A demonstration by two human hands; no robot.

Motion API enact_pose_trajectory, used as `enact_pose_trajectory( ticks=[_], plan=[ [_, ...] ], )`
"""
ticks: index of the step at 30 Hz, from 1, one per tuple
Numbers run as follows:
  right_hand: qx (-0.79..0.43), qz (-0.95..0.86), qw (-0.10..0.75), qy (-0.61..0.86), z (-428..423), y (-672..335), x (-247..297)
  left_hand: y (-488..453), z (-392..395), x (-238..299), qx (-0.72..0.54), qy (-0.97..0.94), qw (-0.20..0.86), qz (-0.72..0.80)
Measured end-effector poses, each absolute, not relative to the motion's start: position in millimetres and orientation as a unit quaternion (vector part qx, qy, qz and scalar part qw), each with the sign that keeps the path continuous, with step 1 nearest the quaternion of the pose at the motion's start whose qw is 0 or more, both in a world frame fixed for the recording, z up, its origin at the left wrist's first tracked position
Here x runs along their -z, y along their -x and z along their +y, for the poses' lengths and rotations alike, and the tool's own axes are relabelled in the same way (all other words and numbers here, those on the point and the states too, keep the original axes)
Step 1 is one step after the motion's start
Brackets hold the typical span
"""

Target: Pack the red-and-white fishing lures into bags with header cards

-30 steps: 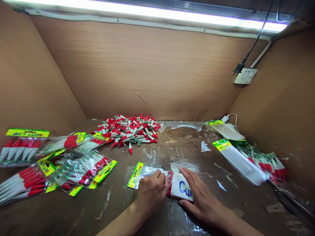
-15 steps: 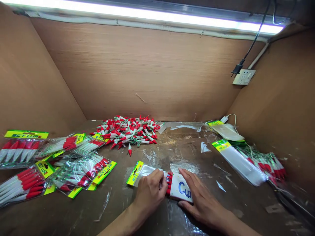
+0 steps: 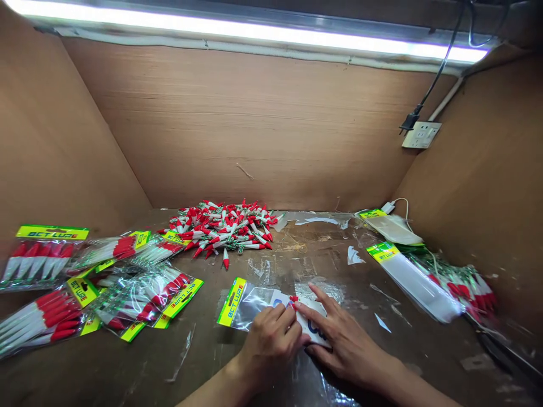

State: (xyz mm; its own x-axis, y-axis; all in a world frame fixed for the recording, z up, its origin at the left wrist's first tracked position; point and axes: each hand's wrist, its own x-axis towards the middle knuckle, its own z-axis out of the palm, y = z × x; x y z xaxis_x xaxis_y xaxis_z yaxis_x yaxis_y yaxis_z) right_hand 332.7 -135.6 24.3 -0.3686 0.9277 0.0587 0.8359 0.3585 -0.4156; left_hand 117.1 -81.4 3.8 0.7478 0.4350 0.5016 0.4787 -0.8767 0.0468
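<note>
My left hand (image 3: 274,339) is curled closed over the right end of a clear plastic bag (image 3: 254,299) with a yellow-green BCT LURE header. What its fingers pinch is hidden. Beside it, my right hand (image 3: 343,328) holds a white block (image 3: 313,323) with blue handwriting, its thumb along the near edge and its fingers spread across the top. Red lure tips (image 3: 293,299) show between the hands, and the right index finger reaches to them. Another white piece (image 3: 278,297) with a blue mark shows just behind the left hand.
Red-and-white lures (image 3: 224,229) are heaped at the back. Filled lure packs (image 3: 144,294) lie at left. Flat bags (image 3: 416,282) and more lures (image 3: 470,288) are at right, near a dark long-handled tool (image 3: 504,350). A black plug (image 3: 410,120) hangs by the outlet.
My left hand has shifted slightly right and down, against the block. My right index finger has moved left to the red tips, covering more of the writing.
</note>
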Motion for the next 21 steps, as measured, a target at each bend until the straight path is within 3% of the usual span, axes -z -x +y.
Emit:
enact_pose_trajectory(
  ticks=[4,8,15,21],
  plan=[
    [-0.159,-0.821,0.154,0.526,-134.6,-333.2,-24.7,-118.0,-83.1,-4.2,0.228,0.952,-0.05,-0.199],
    [-0.175,-0.827,0.17,0.506,-132.9,-337.3,-22.7,-107.5,-67.5,-17.9,0.222,0.928,-0.175,-0.244],
    [-0.173,-0.833,0.221,0.477,-124.7,-336.3,-43.9,-105.1,-31.0,-20.4,0.109,0.931,-0.254,-0.237],
    [-0.129,-0.863,0.204,0.443,-111.1,-326.2,-101.7,-132.6,-27.2,-31.7,0.151,0.925,-0.266,-0.227]
  ],
)
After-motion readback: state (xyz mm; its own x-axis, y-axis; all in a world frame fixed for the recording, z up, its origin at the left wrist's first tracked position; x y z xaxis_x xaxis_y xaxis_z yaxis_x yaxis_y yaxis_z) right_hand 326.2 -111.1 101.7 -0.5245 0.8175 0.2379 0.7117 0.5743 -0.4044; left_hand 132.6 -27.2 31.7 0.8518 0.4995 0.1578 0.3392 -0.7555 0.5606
